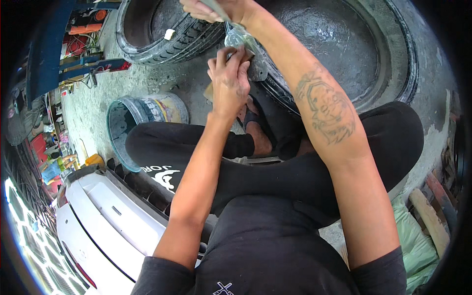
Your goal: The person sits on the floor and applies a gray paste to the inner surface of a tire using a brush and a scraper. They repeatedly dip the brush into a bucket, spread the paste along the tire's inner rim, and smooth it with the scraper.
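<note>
My left hand (228, 81) is closed, its fingers pinching a flat grey metal plate (257, 72) smeared with wet-looking grey paste (238, 37). Partly cut off by the top edge, my right hand (209, 11) is wrapped round a thin flat scraper (219, 10). The scraper's lower end meets the paste just above my left fingers. Both hands are over the near left side of a large tyre (410, 73) lying flat, with a grey, shiny wet surface inside it. The right hand's grip is partly hidden.
Another tyre (187, 42) lies to the upper left, bearing a small white lump (169, 34). A smeared bucket (169, 109) lies tipped beside my left knee. Further left are a white car (105, 206) and clutter. A green plastic bag (418, 246) and a wooden piece (428, 220) lie at the right.
</note>
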Motion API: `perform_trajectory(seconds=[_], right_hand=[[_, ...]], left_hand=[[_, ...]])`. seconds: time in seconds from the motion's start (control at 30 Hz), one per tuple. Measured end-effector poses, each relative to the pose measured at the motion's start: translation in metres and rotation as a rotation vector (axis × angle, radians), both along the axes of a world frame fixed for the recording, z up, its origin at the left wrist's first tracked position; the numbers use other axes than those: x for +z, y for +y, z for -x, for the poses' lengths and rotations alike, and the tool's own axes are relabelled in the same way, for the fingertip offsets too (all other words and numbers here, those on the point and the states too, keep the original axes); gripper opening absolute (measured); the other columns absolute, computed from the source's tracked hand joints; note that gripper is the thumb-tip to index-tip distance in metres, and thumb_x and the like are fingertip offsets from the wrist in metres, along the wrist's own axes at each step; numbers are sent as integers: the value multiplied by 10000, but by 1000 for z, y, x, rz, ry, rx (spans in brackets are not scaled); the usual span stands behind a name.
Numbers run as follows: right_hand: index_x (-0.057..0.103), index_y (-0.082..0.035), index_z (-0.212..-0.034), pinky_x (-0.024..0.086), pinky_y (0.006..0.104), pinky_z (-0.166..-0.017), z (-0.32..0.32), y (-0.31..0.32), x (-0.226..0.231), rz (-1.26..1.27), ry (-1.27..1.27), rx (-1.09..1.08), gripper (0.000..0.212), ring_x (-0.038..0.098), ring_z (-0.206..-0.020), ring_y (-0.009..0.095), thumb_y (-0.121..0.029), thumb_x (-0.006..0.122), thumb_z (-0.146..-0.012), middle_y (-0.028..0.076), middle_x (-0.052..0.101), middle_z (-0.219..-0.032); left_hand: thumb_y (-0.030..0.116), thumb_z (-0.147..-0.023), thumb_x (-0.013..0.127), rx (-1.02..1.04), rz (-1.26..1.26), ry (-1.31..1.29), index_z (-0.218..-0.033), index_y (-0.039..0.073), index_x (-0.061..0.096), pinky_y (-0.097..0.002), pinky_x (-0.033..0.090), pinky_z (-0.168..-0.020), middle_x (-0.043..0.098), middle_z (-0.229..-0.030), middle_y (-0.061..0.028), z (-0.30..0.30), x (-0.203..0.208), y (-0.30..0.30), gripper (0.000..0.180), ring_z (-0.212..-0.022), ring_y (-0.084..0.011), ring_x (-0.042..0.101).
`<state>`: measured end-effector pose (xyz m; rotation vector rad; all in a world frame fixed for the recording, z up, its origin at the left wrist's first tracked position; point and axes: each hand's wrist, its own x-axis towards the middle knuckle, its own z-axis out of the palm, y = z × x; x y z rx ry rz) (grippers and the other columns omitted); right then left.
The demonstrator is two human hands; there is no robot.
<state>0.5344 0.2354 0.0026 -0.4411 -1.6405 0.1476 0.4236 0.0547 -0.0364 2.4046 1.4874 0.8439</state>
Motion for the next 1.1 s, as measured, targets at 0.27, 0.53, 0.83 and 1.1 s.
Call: perform_trajectory(seconds=[0.27, 0.53, 0.83, 1.1], right_hand=[[617, -10, -1225, 436, 274, -441, 37, 0, -2, 125, 46, 140, 343, 582, -514, 145, -305, 517, -1083, 23, 591, -629], [637, -71, -1009, 352, 268, -348, -11, -20, 18, 794, 561, 1025, 317, 475, -358, 159, -357, 519, -1080, 55, 564, -578], [561, -91, -831, 462, 293, -583, -43, -51, 38, 932, 344, 535, 531, 534, -574, 173, -537, 430, -1088, 40, 495, -586], [409, -147, -518, 345, 270, -630, -28, -74, 55, 1089, 271, 415, 731, 369, -556, 132, -551, 286, -1114, -9, 363, -496]], left_hand=[[219, -950, 751, 316, 42, -177, -1241, -12, 692, -327, 539, -875, 713, -1103, -153, 61, 20, 42, 375, -974, -258, 681], [258, -1023, 671, 253, 743, -1269, -1241, 8, 649, -323, 572, -765, 699, -1028, -66, 84, 80, -2, 332, -867, -165, 684], [265, -1027, 653, 483, 371, -1097, -1239, 30, 672, -321, 590, -732, 724, -1030, -92, 318, 191, 2, 317, -846, -179, 704], [304, -958, 664, 582, 762, -53, -1063, -44, 740, -361, 506, -549, 630, -667, -128, 498, -62, 43, 371, -541, -218, 595]])
